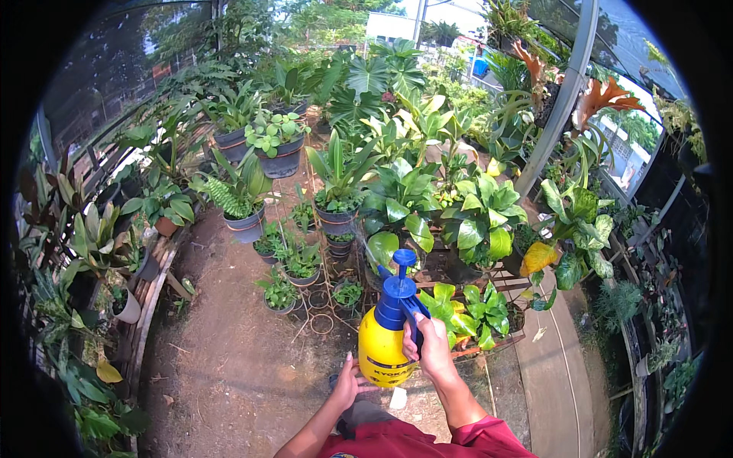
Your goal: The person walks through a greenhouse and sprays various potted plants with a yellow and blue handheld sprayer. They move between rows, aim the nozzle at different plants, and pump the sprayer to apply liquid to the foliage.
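Observation:
A yellow pressure sprayer (381, 343) with a blue pump head is held upright in front of me. My right hand (429, 343) wraps around its blue handle, fingers by the trigger. Against the lower left side and base of the bottle, my left hand (350, 382) supports it with fingers spread. The blue nozzle (384, 271) points forward and left, towards a pothos-like plant (383, 246) with broad leaves. Faint pale streaks, like fine spray, show just ahead of the nozzle. Behind it stands a tall-leaved plant in a black pot (337, 220).
Potted plants hang in wire stands (320, 309) ahead. A low rack with leafy plants (487, 312) stands at right front. Wooden slat benches with pots (152, 275) line the left. A metal post (558, 109) leans across the right; bare soil (212, 343) lies at left front.

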The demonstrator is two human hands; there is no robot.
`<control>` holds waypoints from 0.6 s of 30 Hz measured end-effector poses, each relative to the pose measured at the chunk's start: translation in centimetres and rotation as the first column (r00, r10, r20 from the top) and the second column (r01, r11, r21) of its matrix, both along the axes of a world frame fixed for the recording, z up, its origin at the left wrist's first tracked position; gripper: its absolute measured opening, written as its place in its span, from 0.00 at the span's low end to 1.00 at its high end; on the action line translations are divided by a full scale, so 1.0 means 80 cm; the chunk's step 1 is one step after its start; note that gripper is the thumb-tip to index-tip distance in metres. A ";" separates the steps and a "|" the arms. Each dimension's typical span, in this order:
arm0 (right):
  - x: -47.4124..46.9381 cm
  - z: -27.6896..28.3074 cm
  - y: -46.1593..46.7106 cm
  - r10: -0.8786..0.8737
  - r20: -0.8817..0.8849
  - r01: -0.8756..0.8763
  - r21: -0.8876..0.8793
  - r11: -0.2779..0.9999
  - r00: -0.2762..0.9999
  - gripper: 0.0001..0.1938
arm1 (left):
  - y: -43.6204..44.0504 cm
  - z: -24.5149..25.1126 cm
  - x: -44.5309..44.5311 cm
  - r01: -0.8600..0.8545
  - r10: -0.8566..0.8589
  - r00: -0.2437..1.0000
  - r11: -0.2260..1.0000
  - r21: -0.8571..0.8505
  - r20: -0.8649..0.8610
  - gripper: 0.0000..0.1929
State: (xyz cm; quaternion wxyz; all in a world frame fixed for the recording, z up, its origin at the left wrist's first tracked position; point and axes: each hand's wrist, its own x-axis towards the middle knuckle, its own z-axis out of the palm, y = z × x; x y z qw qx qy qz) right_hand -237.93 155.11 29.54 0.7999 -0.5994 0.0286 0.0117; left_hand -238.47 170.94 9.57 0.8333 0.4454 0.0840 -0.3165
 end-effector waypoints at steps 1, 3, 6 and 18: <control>0.015 0.006 0.001 -0.017 0.006 0.016 0.022 1.000 1.000 0.17 | 0.004 -0.002 0.013 0.006 -0.006 1.000 1.000 0.012 -0.005 0.35; 0.044 0.011 0.010 -0.024 0.044 0.024 -0.002 1.000 0.999 0.18 | 0.008 -0.004 0.042 0.023 -0.022 1.000 0.999 0.041 -0.019 0.35; 0.088 0.020 0.017 0.013 0.077 -0.014 0.011 1.000 0.997 0.17 | 0.013 -0.002 0.084 0.042 -0.041 0.999 0.997 0.061 -0.016 0.36; 0.227 0.009 0.019 0.123 0.047 -0.126 0.049 0.991 0.991 0.17 | 0.042 -0.022 0.223 0.170 -0.157 0.978 0.981 0.092 -0.135 0.39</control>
